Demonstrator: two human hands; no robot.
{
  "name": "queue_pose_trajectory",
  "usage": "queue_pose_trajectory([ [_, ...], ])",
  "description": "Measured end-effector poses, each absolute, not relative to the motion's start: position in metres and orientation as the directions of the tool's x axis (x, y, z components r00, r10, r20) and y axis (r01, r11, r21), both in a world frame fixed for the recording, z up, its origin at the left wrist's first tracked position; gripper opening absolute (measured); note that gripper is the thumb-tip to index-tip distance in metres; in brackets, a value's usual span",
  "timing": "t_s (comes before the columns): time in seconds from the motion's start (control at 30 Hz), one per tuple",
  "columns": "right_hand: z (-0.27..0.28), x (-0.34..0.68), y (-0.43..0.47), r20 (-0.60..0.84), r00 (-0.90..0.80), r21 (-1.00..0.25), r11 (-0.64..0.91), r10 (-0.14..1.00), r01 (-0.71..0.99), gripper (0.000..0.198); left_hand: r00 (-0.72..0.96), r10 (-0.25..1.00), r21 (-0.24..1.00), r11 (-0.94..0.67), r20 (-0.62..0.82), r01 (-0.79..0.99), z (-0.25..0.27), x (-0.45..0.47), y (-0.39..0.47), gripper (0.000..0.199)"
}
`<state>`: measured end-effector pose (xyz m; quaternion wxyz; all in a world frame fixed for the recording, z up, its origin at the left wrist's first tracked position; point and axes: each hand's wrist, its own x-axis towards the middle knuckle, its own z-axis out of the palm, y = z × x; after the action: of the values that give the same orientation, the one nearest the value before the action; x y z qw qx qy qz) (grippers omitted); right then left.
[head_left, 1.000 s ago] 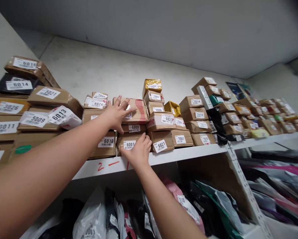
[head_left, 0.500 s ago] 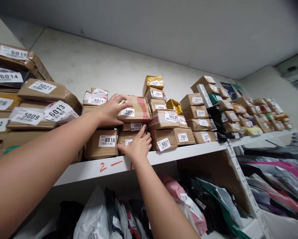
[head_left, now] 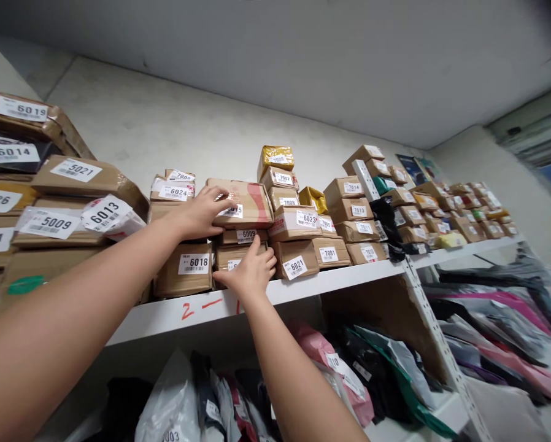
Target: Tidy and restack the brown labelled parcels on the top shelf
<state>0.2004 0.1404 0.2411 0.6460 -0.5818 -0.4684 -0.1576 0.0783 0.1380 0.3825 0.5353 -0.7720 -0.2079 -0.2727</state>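
Plastic mailer bags (head_left: 183,399), grey, black and pink, crowd the lower level nearest the camera, under a white metal shelf (head_left: 303,285) marked "2 — 1" in red on its front edge. Above it, a person's right hand (head_left: 248,273) rests with fingers spread against the bottom box (head_left: 234,256) of a short stack, its grip loose and closed on nothing. The left hand (head_left: 204,212) reaches higher, fingers curled over the near end of the taped cardboard box labelled 6015 (head_left: 245,202), which lies on top of that stack above box 6009 (head_left: 244,236). Box 6018 (head_left: 186,267) sits just to the left, box 6021 (head_left: 298,258) just to the right. Further brown parcels (head_left: 408,209) with white number labels line the shelf towards the far right. Behind them rise a pale plaster wall (head_left: 165,123) and a grey ceiling (head_left: 349,55).
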Motion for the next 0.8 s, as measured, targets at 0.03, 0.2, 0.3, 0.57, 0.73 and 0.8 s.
queue_pose_trajectory([
  [0.03, 0.241, 0.200, 0.136, 0.791, 0.519, -0.604, 0.283, 0.323, 0.745, 0.129, 0.765, 0.027, -0.715, -0.338, 0.643, 0.612, 0.383, 0.078, 0.139, 0.060],
  [0.2, 0.236, 0.201, 0.102, 0.815, 0.520, -0.579, 0.332, 0.255, 0.745, 0.126, 0.767, -0.016, -0.722, -0.351, 0.642, 0.596, 0.385, 0.076, 0.146, 0.058],
  [0.3, 0.231, 0.202, 0.075, 0.846, 0.499, -0.532, 0.349, 0.187, 0.771, 0.124, 0.764, -0.058, -0.725, -0.368, 0.643, 0.582, 0.385, 0.074, 0.149, 0.057],
  [0.57, 0.236, 0.209, 0.059, 0.871, 0.422, -0.482, 0.272, 0.252, 0.833, 0.138, 0.798, -0.090, -0.761, -0.380, 0.596, 0.526, 0.387, 0.068, 0.154, 0.060],
  [0.73, 0.246, 0.222, 0.047, 0.870, 0.423, -0.481, 0.247, 0.253, 0.841, 0.130, 0.771, -0.053, -0.725, -0.388, 0.634, 0.569, 0.385, 0.073, 0.153, 0.063],
  [0.8, 0.240, 0.228, 0.025, 0.908, 0.389, -0.420, 0.299, 0.157, 0.857, 0.124, 0.754, -0.058, -0.708, -0.398, 0.655, 0.584, 0.383, 0.074, 0.152, 0.063],
])
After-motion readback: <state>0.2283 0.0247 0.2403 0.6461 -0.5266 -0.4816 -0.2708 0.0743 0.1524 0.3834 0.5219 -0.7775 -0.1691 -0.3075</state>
